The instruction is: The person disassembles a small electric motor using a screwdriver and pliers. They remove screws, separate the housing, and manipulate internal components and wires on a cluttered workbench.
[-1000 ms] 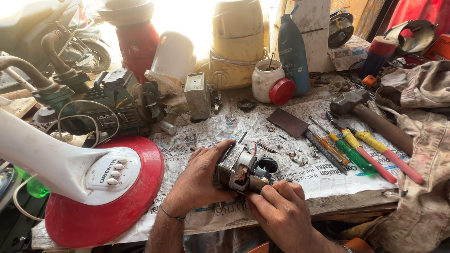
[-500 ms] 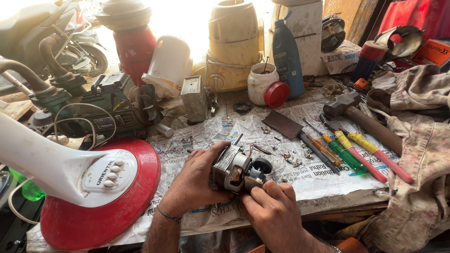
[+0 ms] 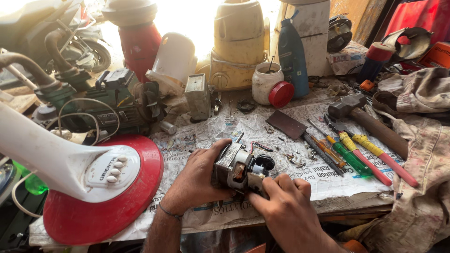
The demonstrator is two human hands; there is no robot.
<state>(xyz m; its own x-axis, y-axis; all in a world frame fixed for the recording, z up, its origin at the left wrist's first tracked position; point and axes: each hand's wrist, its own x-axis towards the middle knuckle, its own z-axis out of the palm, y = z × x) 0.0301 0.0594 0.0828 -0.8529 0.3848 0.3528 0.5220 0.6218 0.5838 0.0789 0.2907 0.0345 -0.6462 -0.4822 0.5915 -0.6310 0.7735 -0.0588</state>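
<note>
Left hand: the left hand (image 3: 199,180) was wrapped around the side of a small electric motor (image 3: 239,169), gripping it firmly
Right hand: the right hand (image 3: 286,211) pinched the motor's near lower end with curled fingers
Motor: held just above the newspaper (image 3: 262,126) at the bench's front edge, between both hands; its black gear faced right
Surface: a cluttered bench under newspaper; screwdrivers (image 3: 356,157) and a hammer (image 3: 363,119) lay to the right; a red fan base (image 3: 101,206) sat to the left
Room: a yellow mixer body (image 3: 236,44), white jar (image 3: 265,82) and blue bottle (image 3: 291,54) stood behind, backlit
Change: compared with half a second earlier, both hands stayed clamped on the motor; its place on the bench was unchanged
</note>
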